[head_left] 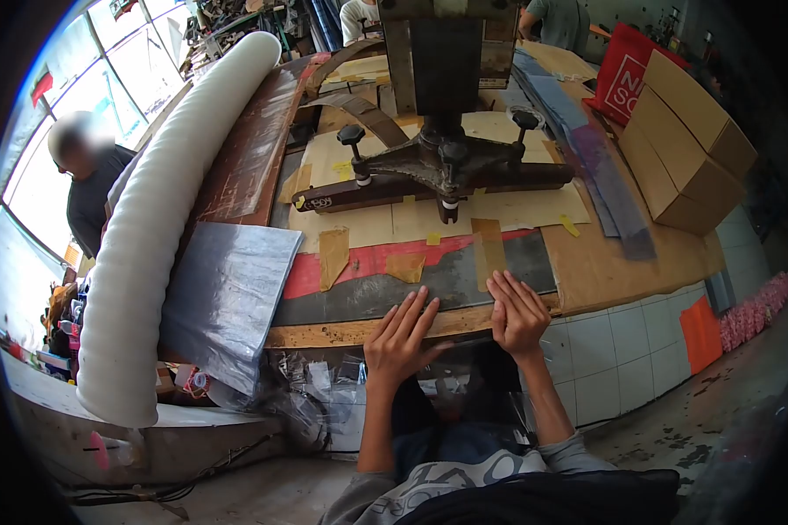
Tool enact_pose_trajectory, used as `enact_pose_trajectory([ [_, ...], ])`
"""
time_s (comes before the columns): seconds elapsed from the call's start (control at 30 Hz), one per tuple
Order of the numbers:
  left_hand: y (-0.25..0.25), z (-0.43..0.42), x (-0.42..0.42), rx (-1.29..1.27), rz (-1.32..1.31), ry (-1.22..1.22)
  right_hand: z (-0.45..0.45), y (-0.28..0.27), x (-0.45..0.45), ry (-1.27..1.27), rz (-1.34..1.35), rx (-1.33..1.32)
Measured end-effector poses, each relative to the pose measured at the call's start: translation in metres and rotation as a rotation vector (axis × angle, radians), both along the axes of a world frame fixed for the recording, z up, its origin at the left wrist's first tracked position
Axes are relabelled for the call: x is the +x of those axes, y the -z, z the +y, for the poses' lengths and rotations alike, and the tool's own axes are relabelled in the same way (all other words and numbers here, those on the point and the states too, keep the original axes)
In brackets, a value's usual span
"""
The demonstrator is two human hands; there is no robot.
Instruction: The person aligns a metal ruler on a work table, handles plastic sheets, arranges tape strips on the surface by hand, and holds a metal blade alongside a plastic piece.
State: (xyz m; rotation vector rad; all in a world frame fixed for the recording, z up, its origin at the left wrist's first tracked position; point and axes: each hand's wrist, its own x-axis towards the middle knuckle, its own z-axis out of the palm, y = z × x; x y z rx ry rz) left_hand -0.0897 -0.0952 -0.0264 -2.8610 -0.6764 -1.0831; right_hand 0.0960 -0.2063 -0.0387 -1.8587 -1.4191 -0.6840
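Observation:
My left hand [401, 337] lies at the wooden front edge [324, 335] of the worktable, fingers stretched forward and slightly apart, holding nothing. On the same edge, farther right, rests my right hand [521, 317], its fingers extended near a strip of brown tape [488, 249]. Beyond the fingertips is a dark grey work surface [368, 297] with a red band [368, 262] and more tape pieces. Above a pale board [376, 223] stands a press head [446, 162] with a long dark metal bar [350, 194] and black knobs. Neither hand touches the press.
A stack of clear plastic sheets [228, 280] hangs over the left front edge, beside a long white foam roll [171, 192]. At right are bluish plastic strips [600, 175], a cardboard box [683, 149] and a red bag [622, 74]. A person [92, 188] is at far left; others are behind.

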Motion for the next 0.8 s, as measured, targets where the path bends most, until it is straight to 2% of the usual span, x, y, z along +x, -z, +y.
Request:
enact_pose_trajectory([
  [0.53, -0.004, -0.003, 0.000, -0.008, 0.016, -0.009, -0.001, 0.001, 0.000, -0.020, 0.032, 0.012],
  [0.8, -0.007, -0.004, -0.001, -0.216, -0.112, 0.065, 0.001, 0.001, 0.000, -0.005, 0.041, 0.047],
])
